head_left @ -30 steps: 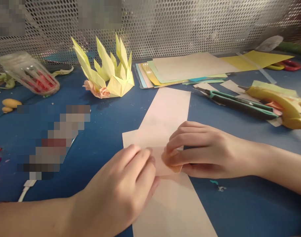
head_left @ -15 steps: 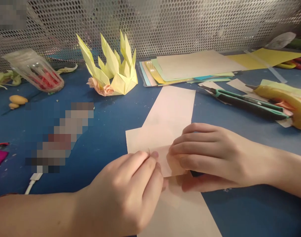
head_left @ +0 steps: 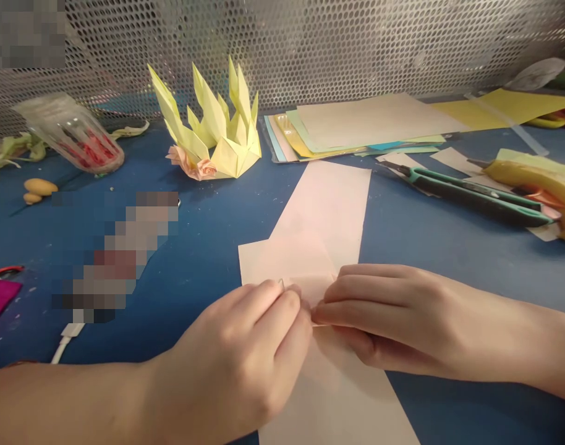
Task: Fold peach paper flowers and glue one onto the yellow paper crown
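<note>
- A pale pink paper sheet (head_left: 273, 262) lies crosswise over a long pale paper strip (head_left: 342, 395) on the blue tabletop (head_left: 208, 247); its near edge is covered by fingers.
- That near edge is pinched by the left hand (head_left: 257, 346), whose fingers are curled in with the thumb mostly hidden beneath.
- The same edge, just beside, appears to be gripped by the right hand (head_left: 398, 315), its fingers laid together over the thumb; the exact contact is hidden.
- Very little weight is to be expected, so only a light fingertip grip should be needed.
- The paper is judged thin and pliable, stiff enough to take a crease but easily dented or torn if the two pinches are pulled apart.
- Its matt surface should not prove slippery, though a loose layer could slide over the strip underneath.
- It is best taken by the edge, thumb below and fingers above, with the fingertips close together so that the fold is kept even.
- The broad far part is better left flat, since stray creases could be pressed into it by the palms.
</note>
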{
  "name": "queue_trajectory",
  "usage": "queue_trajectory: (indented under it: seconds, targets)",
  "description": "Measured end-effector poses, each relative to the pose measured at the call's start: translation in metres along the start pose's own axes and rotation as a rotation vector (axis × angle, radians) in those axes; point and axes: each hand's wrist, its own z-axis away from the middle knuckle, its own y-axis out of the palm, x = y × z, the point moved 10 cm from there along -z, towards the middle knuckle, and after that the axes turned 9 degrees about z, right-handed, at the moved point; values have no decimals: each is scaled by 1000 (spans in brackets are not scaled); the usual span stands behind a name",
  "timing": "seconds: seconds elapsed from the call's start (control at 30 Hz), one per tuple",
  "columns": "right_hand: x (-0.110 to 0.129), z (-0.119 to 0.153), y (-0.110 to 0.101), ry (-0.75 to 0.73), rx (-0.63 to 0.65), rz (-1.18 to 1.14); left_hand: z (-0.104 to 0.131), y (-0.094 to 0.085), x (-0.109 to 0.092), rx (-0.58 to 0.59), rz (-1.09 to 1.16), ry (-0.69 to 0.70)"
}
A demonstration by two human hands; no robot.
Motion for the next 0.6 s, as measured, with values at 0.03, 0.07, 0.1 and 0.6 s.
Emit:
queue_trajectory:
  seconds: [0.03,0.07,0.1,0.6]
  targets:
    - [-1,0,1,7,7,-7,0,1,0,14,-3,0]
    - [-1,0,2,9,17,-12,1,1,-1,26,-13,6]
    - [-1,1,4,11,31,-22,1,3,-2,44,-27,10]
    - [-9,4,9,139,74,-139,6,4,8,32,81,-169]
